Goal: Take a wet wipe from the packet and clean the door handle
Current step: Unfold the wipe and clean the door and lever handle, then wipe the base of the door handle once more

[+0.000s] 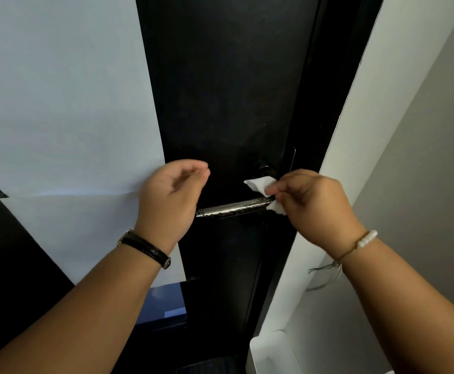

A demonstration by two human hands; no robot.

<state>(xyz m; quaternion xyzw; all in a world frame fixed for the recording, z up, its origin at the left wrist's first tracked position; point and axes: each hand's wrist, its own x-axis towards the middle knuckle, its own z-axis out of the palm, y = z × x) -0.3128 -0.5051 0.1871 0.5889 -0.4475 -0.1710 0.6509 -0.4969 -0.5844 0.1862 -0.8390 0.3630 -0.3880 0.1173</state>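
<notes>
A worn metal lever door handle (pixel 234 207) runs across a black door (pixel 220 90), its black coating flaked. My right hand (pixel 315 201) pinches a white wet wipe (pixel 261 186) wrapped around the handle's right end, near its round base. Part of the wipe shows below the handle too. My left hand (pixel 170 198) hovers at the handle's left tip, fingers loosely curled and holding nothing. It covers that tip. The wipe packet is out of view.
White paper sheets (pixel 58 103) cover the panel left of the door. A white door frame (pixel 355 117) and grey wall (pixel 423 171) stand at the right. A white box-like object (pixel 269 352) sits low at the right.
</notes>
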